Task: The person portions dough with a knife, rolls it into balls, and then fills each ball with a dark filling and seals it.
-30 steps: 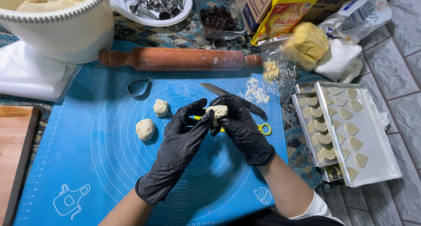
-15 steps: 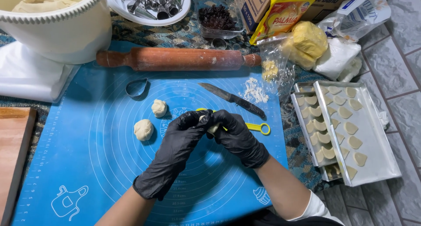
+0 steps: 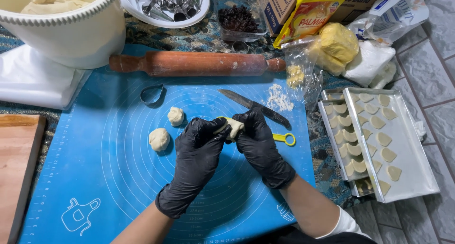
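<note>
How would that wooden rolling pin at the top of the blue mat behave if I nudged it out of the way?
The rolling pin is a smooth cylinder lying flat on the blue mat, so it would probably roll rather than slide. It looks like solid wood: likely stiff and fairly heavy. Rolling toward me, it could reach the knife and the dough balls.

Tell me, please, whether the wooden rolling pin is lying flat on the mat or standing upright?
Lying flat: the wooden rolling pin rests lengthwise across the far edge of the blue mat, both handles level.

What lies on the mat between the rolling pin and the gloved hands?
In the head view, a knife and a small flour patch lie between the rolling pin and the hands.
</note>
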